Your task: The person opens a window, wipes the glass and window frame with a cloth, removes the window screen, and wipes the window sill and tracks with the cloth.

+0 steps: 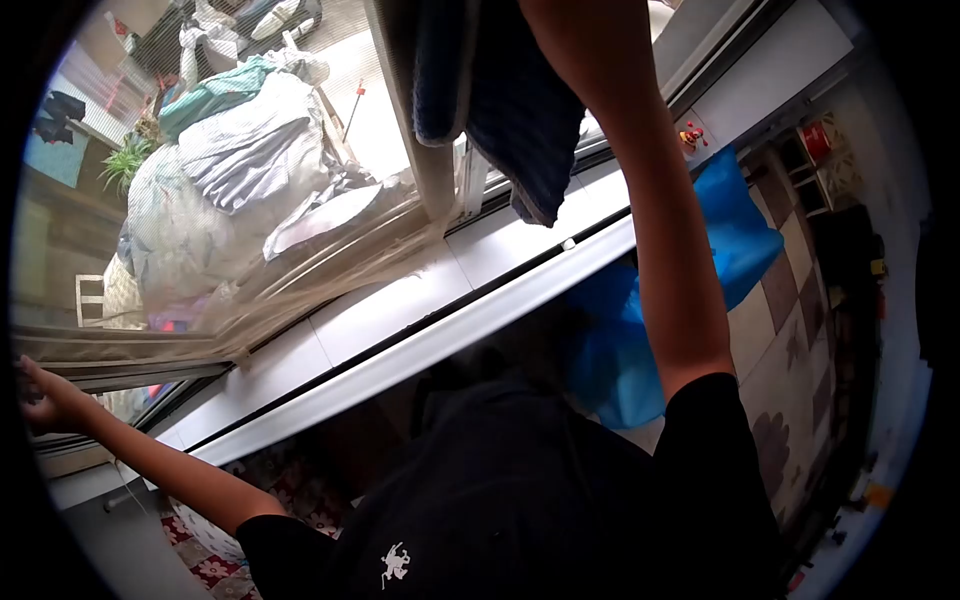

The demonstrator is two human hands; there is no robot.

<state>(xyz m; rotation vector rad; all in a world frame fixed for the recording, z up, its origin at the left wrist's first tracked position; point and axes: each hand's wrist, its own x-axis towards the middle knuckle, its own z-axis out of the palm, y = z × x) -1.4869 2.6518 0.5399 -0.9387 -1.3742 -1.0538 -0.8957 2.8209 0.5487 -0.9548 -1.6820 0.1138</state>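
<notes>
A dark blue cloth, thick and folded, hangs at the top middle against the window frame's upright edge. My right hand reaches up beside it and seems to hold it; the fingers are cut off by the top of the view. At the far left, my left hand is closed on the window frame, its fingertips partly lost in the dark edge of the picture. Between the hands stands a mesh screen sash. Under it runs a white tiled sill.
Behind the screen lie piled clothes and plastic-wrapped bundles and a green plant. A white rail edges the sill on my side. A blue plastic bag is below my right arm; a small red toy sits on the sill.
</notes>
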